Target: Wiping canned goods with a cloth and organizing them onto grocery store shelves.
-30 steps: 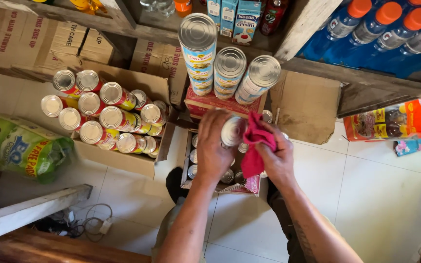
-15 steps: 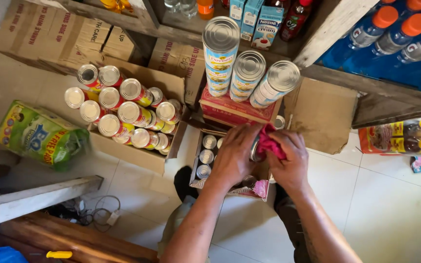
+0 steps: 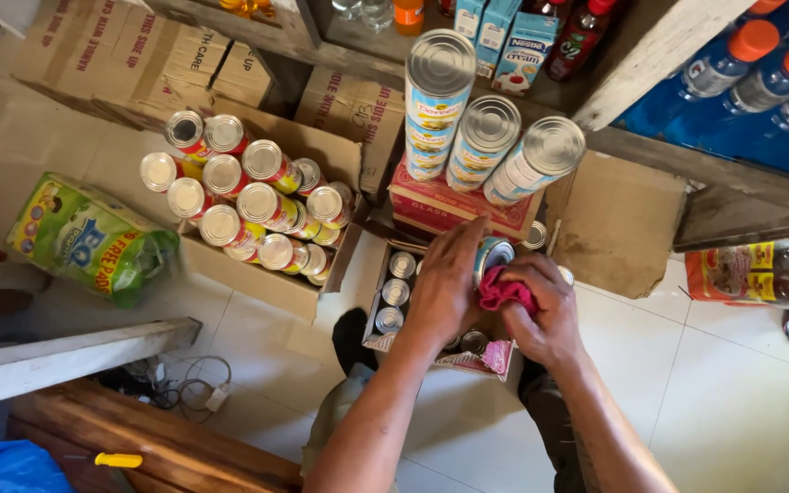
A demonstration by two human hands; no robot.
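Over the open carton on the floor: both hands meet on one small can.
Left hand (image 3: pixel 445 288): fingers wrapped round the small can (image 3: pixel 493 256), clamped on its side, thumb side toward the body.
Right hand (image 3: pixel 545 306): closed on a pink cloth (image 3: pixel 504 290), the cloth pressed against the can's lower wall.
Can position: held just above the low carton (image 3: pixel 385 283), tilted, lid end pointing toward the shelf.
Carton contents: more small cans (image 3: pixel 396 292) stand upright in rows, lids up.
Behind: three tall cans (image 3: pixel 486 132) stand on a red box (image 3: pixel 440 208); the right one leans outward.
Left of this: a larger carton of red-labelled cans (image 3: pixel 248 201); a green bag (image 3: pixel 93 239) lies beside it.
Technique note (judgement): keep the left grip firm and turn the can against the cloth, so that the whole wall and rim get wiped.
Risk (judgement): elbows stay low; the leaning tall can looks easy to knock.
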